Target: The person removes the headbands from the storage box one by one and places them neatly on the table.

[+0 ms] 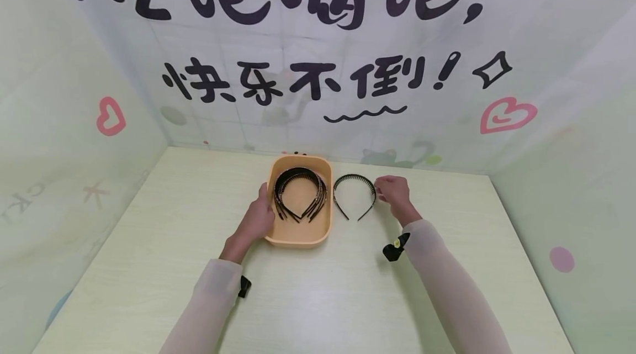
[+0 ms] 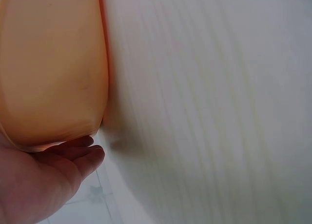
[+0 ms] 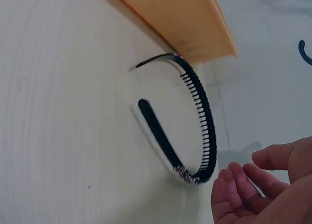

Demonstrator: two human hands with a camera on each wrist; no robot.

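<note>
An orange plastic box (image 1: 300, 232) stands near the back of the table, with several black headbands (image 1: 298, 172) nested inside. At its left wall my left hand (image 1: 258, 213) holds the box, thumb side at the rim; the left wrist view has these fingers (image 2: 90, 158) against the outer wall. Right of the box, one black headband (image 1: 355, 176) with comb teeth lies on the table, ends toward me. A glittery patch (image 3: 185, 175) shows on its band. My right hand (image 1: 393, 194) is close beside this headband, fingers loosely bent and holding nothing.
The pale wood-grain table (image 1: 318, 299) is bordered by printed cloth walls (image 1: 318, 133) at the back and both sides. Black straps (image 1: 396, 247) sit at the wrists, over light sleeves.
</note>
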